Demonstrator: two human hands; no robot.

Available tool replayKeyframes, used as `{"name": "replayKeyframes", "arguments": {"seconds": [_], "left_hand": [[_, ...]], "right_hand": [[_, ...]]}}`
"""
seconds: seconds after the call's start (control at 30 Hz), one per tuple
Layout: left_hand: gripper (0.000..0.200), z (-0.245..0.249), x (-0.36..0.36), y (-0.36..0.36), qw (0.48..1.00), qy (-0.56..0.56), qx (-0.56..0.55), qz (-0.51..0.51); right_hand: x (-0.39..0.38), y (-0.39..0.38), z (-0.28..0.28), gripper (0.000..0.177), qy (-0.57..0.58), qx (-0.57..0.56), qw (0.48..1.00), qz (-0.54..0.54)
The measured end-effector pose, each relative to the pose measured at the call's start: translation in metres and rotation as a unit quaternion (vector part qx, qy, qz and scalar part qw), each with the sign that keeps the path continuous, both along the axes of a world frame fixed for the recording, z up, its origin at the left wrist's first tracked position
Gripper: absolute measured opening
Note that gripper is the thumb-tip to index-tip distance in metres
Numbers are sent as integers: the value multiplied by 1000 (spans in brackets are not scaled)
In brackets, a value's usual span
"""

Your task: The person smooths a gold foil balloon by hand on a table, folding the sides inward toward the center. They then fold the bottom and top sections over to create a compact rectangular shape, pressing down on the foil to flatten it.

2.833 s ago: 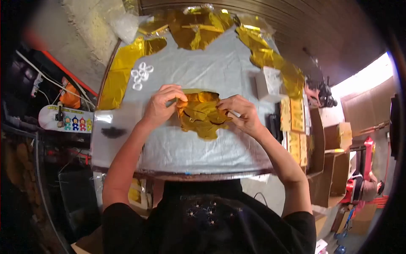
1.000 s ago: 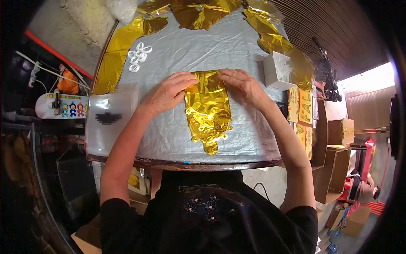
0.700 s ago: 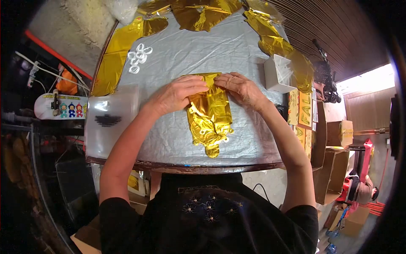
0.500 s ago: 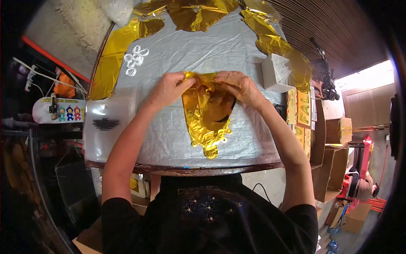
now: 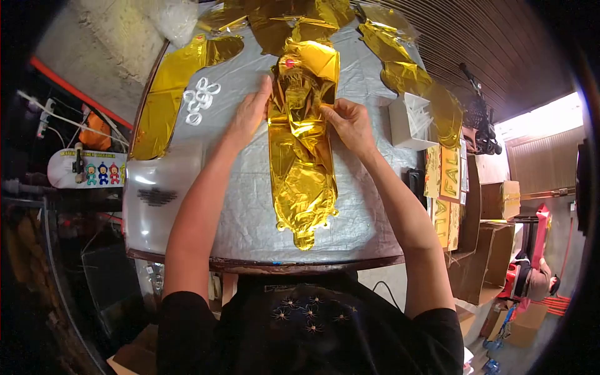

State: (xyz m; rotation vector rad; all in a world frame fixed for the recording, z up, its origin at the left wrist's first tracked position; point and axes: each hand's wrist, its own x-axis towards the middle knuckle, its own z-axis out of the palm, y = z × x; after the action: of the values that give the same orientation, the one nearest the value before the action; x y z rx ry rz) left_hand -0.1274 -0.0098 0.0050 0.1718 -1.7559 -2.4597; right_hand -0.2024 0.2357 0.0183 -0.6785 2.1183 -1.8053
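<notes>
A gold foil balloon (image 5: 304, 187), flat and creased, lies lengthwise on the table in front of me. Its scalloped end with a small tab points toward me, and a small red spot shows near its far end. My left hand (image 5: 250, 115) rests along the balloon's left edge with fingers stretched out; some fingertips are hidden at the foil. On the opposite edge, my right hand (image 5: 354, 127) pinches the foil between thumb and fingers.
More gold foil balloons (image 5: 169, 94) lie around the table's far and side edges. White ribbon loops (image 5: 201, 100) sit at left, near a clear plastic sheet (image 5: 164, 206). At right stand a white box (image 5: 409, 125) of thin strips and printed cartons (image 5: 449, 181).
The balloon's far part, bunched between my hands before, is now spread out away from me. My right hand has moved down along its right edge; my left fingers have straightened.
</notes>
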Motion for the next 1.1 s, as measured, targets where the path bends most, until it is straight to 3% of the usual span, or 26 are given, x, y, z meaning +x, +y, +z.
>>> {"name": "replayKeyframes", "arguments": {"seconds": [0.1, 0.13, 0.2, 0.3, 0.37, 0.47, 0.53, 0.67, 0.73, 0.77, 0.83, 0.93, 1.03, 1.07, 1.1], "left_hand": [[41, -46, -24, -26, 997, -67, -46, -9], [41, -36, -21, -17, 997, -68, -46, -9], [31, -5, -16, 10, 993, 57, -103, 4], [33, -11, -23, 10, 991, 30, -129, 33], [34, -9, -21, 14, 996, 40, -78, 24], [36, -9, -19, 16, 999, 45, -25, 7], [38, -8, -19, 16, 999, 41, -23, 0], [37, -4, -17, 17, 999, 35, 14, -8], [37, -4, -17, 16, 999, 36, 16, -9], [36, -4, -17, 16, 999, 38, 2, -6], [35, -6, -21, 15, 999, 42, -12, 0], [37, -21, -28, 12, 998, 34, -45, 7], [38, -34, -34, 12, 993, 22, -111, 31], [39, -39, -38, 14, 991, 22, -108, 73], [39, -44, -40, 15, 988, 22, -105, 115]], "right_hand": [[-5, -5, 0, 18, 12, 22, 999, -25], [-6, -6, 0, 19, 8, 29, 999, -29], [-10, -6, -4, 19, 0, 9, 1000, -20], [-11, -4, -2, 20, -21, -48, 999, -11], [-11, 2, 2, 20, -35, -86, 996, -12], [-15, 15, 5, 23, 33, 0, 999, 25], [-19, 17, 3, 24, 20, 51, 995, 82], [-17, 14, 6, 27, -51, 78, 994, 54], [-6, 11, 8, 32, 95, 160, 980, -72], [5, 10, 6, 32, 95, 160, 980, -70], [33, 10, 3, 39, 377, 195, 899, -105], [64, 5, -7, 44, 350, 203, 914, -25], [95, -7, -6, 63, 343, 237, 908, 34], [98, -10, -15, 75, 358, 278, 890, 53], [102, -12, -18, 75, 359, 278, 890, 52]]}}
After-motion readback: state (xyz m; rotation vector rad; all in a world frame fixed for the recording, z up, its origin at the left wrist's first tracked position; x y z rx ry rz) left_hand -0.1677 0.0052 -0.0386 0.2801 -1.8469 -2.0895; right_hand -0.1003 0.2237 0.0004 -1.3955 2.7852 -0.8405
